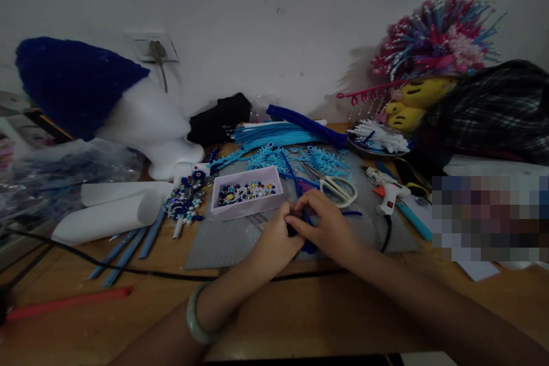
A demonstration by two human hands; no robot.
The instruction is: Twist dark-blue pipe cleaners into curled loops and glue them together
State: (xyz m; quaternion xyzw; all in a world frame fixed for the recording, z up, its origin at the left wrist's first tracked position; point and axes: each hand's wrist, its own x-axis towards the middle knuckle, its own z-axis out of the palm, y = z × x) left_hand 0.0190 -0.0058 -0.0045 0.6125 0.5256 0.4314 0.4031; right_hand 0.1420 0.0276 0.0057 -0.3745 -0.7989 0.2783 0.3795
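My left hand (277,237) and my right hand (328,226) meet at the middle of the table, both with fingers pinched close together. Between them runs a dark blue pipe cleaner (307,218), its ends showing above and below the fingers; the part inside the grip is hidden. Just left of the hands stands a white box (246,209) of blue, white and gold beads. Scissors with cream handles (343,191) lie beyond my right hand. Light blue beaded pipe cleaner sprigs (274,159) are spread behind the box.
A glue gun (389,197) lies at right, its cord running forward. On the left, a foam head (146,120) wears a blue cap, near a white roll (107,217), a beaded ornament (186,197) and blue sticks (126,257). A black cable (171,274) crosses the front.
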